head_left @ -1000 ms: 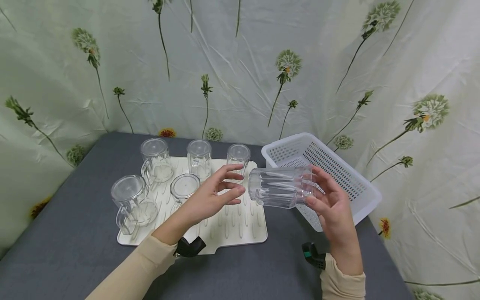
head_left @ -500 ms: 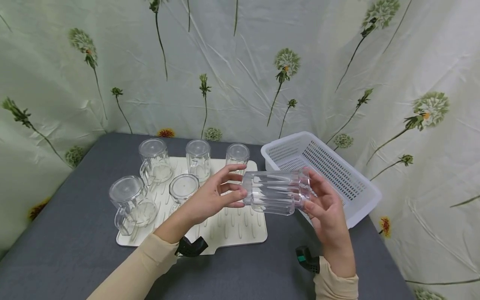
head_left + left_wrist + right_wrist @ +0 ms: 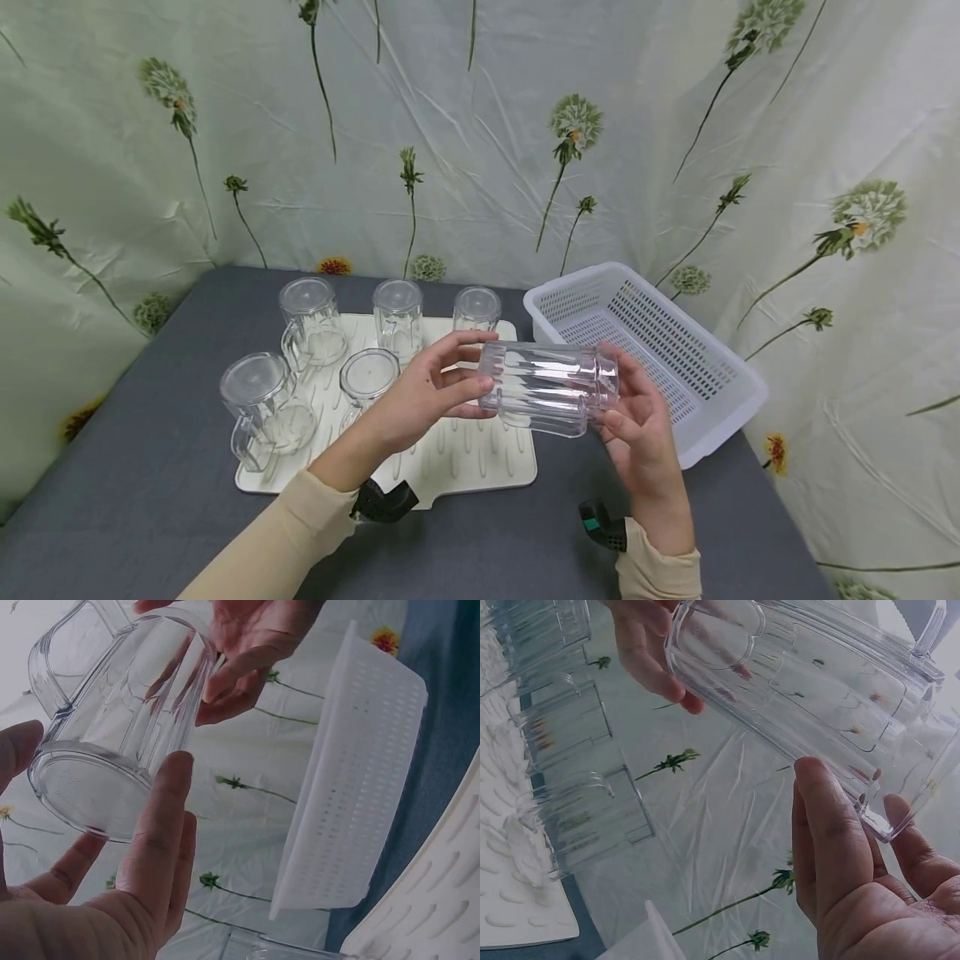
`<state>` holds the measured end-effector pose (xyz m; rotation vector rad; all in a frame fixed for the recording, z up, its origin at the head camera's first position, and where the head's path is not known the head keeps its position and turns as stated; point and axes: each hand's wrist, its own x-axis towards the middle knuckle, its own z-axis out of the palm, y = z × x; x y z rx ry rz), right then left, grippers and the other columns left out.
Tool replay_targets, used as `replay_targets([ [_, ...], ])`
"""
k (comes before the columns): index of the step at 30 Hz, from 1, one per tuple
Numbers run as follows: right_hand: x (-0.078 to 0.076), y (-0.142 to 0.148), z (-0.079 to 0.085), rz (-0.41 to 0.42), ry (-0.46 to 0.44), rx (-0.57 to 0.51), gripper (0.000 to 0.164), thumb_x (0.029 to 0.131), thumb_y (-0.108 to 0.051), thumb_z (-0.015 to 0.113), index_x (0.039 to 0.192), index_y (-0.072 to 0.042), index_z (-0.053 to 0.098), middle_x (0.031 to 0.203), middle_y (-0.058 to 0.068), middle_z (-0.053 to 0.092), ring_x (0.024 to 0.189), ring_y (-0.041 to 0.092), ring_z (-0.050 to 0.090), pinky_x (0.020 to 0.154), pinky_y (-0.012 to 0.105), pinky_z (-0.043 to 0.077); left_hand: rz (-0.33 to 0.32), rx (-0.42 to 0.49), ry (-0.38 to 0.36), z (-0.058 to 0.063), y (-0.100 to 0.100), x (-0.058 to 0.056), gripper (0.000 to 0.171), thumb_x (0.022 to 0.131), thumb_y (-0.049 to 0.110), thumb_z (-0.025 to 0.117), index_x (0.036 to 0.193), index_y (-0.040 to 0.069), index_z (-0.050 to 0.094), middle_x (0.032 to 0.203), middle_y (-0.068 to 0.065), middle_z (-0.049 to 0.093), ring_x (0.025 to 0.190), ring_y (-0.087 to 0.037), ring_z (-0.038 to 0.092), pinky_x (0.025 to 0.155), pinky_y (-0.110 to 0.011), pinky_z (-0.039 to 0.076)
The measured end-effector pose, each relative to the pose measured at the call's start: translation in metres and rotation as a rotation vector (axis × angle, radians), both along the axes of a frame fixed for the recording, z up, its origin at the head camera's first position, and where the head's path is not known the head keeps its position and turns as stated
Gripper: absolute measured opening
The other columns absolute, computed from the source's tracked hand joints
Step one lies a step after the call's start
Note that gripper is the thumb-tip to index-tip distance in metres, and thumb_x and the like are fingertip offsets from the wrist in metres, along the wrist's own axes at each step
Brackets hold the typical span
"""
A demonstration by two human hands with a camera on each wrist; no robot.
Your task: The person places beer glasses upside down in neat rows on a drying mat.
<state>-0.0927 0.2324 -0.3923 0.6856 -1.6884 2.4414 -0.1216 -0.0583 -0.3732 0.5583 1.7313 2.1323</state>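
A clear glass mug (image 3: 547, 387) lies sideways in the air between my two hands, above the right part of the drying mat (image 3: 480, 471). My left hand (image 3: 420, 392) holds its base end, thumb on one side and fingers on the other. At the rim end, my right hand (image 3: 641, 442) grips the mug with fingers and thumb. The left wrist view shows the mug's handle (image 3: 46, 671) on the side away from the basket. Fingers (image 3: 836, 832) of the right hand press against the glass near the rim in the right wrist view.
Several clear mugs stand upside down on the mat, among them a front-left mug (image 3: 255, 383) and a back-right mug (image 3: 477, 307). A white perforated basket (image 3: 738, 396) sits right of the mat. Behind the grey table (image 3: 480, 558) hangs a flowered curtain (image 3: 480, 167).
The mug has moved left and slightly down toward the left hand, whose fingers have come onto its base. The right hand has moved left with it, away from the basket.
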Motion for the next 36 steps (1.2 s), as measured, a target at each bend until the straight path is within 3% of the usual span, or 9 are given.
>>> replay_targets([
  [8, -0.003, 0.0, -0.006, 0.018, -0.043, 0.045, 0.062, 0.098, -0.011, 0.073, 0.155, -0.012, 0.048, 0.143, 0.003, 0.063, 0.124, 0.014, 0.069, 0.101, 0.031, 0.062, 0.057, -0.009, 0.013, 0.0, -0.002, 0.0, 0.059, 0.1, 0.007, 0.074, 0.155, 0.013, 0.053, 0.145, -0.019, 0.053, 0.117, -0.021, 0.069, 0.092, -0.048, 0.067],
  [17, -0.004, 0.006, -0.002, 0.081, -0.053, 0.129, 0.066, 0.099, -0.001, 0.063, 0.16, -0.011, 0.04, 0.151, 0.009, 0.058, 0.132, 0.016, 0.065, 0.108, 0.03, 0.059, 0.079, -0.073, 0.03, 0.003, -0.005, 0.0, 0.059, 0.098, 0.009, 0.077, 0.152, 0.018, 0.057, 0.149, -0.018, 0.05, 0.118, -0.022, 0.067, 0.092, -0.044, 0.066],
  [28, -0.008, 0.013, -0.007, 0.142, -0.046, 0.18, 0.069, 0.1, 0.009, 0.058, 0.164, -0.011, 0.037, 0.154, 0.008, 0.055, 0.137, 0.014, 0.063, 0.111, 0.026, 0.056, 0.116, -0.14, 0.042, 0.009, -0.009, 0.0, 0.06, 0.095, 0.011, 0.081, 0.15, 0.02, 0.059, 0.146, -0.015, 0.054, 0.117, -0.023, 0.071, 0.091, -0.042, 0.066],
  [36, -0.012, 0.017, -0.01, 0.151, -0.044, 0.264, 0.07, 0.101, 0.002, 0.06, 0.165, -0.011, 0.034, 0.156, 0.007, 0.053, 0.139, 0.013, 0.06, 0.112, 0.025, 0.054, 0.131, -0.194, 0.074, 0.016, -0.011, 0.0, 0.06, 0.093, 0.013, 0.084, 0.148, 0.024, 0.061, 0.144, -0.012, 0.056, 0.119, -0.027, 0.067, 0.091, -0.044, 0.066],
])
